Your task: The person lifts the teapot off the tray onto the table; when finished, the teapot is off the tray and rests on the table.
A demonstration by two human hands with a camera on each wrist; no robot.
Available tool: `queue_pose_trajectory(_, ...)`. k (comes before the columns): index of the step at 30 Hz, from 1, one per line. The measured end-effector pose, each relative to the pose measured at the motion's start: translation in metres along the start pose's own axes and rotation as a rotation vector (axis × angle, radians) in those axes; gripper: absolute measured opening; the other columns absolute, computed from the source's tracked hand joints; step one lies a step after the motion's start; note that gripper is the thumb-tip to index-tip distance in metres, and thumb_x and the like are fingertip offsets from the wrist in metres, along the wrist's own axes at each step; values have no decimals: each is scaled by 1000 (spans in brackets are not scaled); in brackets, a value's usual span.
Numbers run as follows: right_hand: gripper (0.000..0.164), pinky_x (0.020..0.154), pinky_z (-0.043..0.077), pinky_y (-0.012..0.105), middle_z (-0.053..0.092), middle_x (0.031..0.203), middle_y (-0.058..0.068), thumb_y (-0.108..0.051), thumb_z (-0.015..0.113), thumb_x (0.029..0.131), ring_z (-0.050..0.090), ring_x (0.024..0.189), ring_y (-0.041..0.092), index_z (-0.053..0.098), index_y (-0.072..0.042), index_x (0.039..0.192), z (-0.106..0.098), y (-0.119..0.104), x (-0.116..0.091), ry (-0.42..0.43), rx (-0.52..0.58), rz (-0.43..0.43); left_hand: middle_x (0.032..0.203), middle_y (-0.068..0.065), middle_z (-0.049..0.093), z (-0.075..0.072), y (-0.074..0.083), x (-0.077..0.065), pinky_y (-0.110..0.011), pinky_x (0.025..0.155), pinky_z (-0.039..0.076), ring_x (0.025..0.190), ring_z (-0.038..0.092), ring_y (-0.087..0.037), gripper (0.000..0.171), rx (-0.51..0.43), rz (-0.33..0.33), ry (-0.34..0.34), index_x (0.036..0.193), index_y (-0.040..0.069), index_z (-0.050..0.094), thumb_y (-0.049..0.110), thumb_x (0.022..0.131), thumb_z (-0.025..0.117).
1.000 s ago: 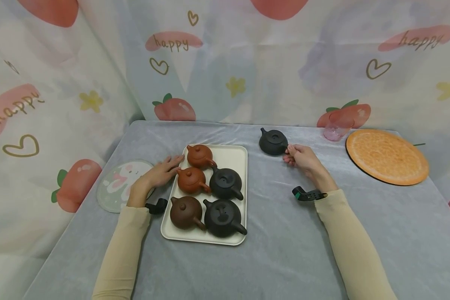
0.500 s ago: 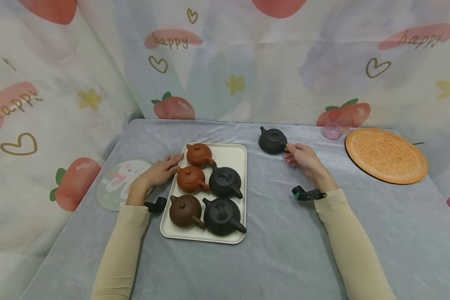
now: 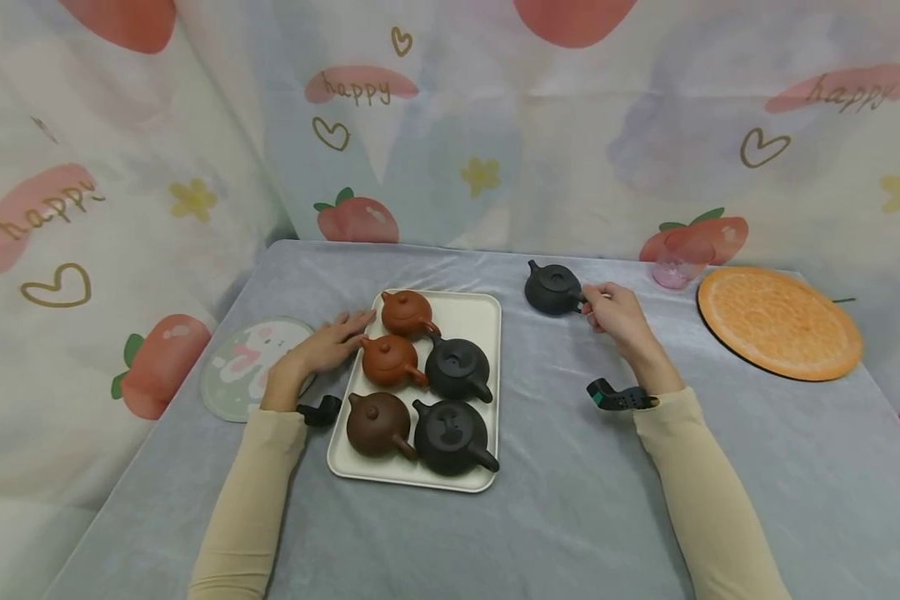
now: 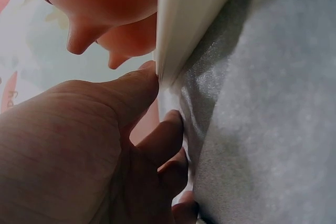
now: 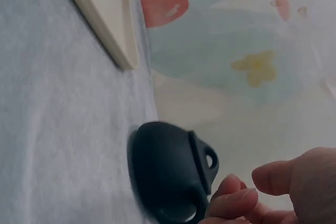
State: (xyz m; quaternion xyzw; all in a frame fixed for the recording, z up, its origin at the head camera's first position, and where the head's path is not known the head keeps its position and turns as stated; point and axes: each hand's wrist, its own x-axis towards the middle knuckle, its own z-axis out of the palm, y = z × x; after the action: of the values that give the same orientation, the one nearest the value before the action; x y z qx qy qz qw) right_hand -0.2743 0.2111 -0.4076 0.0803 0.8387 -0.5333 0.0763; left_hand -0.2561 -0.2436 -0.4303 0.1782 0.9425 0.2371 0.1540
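My right hand (image 3: pixel 621 318) is at the handle of a small black teapot (image 3: pixel 553 289) on the cloth, right of the tray. In the right wrist view, its thumb stands apart from the handle, while the fingertips (image 5: pixel 231 200) overlap the handle's edge. My left hand (image 3: pixel 326 348) rests along the left rim of a cream tray (image 3: pixel 483 310); the left wrist view shows its thumb at the rim and its fingers low beside it. On the tray sit two orange-brown teapots (image 3: pixel 407 312), a dark brown teapot (image 3: pixel 377 423) and two black teapots (image 3: pixel 450 437).
A round green mat with a rabbit print (image 3: pixel 232 371) lies left of the tray, partly under my left forearm. At the back right are a pink clear cup (image 3: pixel 672 273) and a round orange mat (image 3: pixel 780 323). A printed curtain (image 3: pixel 570 167) hangs behind the table.
My right thumb and fingers have loosened from the small black teapot's handle and the hand has shifted slightly. The teapot stays in place. My left hand keeps its position at the tray.
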Motion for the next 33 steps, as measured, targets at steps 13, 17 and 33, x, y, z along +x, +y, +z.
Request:
queue_pose_trajectory(13,47,59,44,20,57,85,2,-38,42,105,49,62,5,54,6,118,32,-23,-4,-182,-16,-45,159,-22,21,0,-4,0,-65,116,2,148,7,-46,56,-10,-13,2,156,12,25,31,106,40)
queue_pose_trajectory(17,45,59,45,21,58,85,4,-36,43,104,50,61,6,56,6,115,42,-29,-1,-194,-35,-58,159,-21,22,0,-4,0,-65,116,2,148,7,-46,55,-23,-10,1,156,11,26,31,106,41)
queue_pose_trajectory(33,45,67,46,26,57,95,15,-31,44,105,49,65,11,56,8,124,75,-58,9,-436,-38,-74,159,-20,23,-3,-4,-1,-63,118,3,148,7,-45,55,-33,-26,-8,155,12,27,30,105,42)
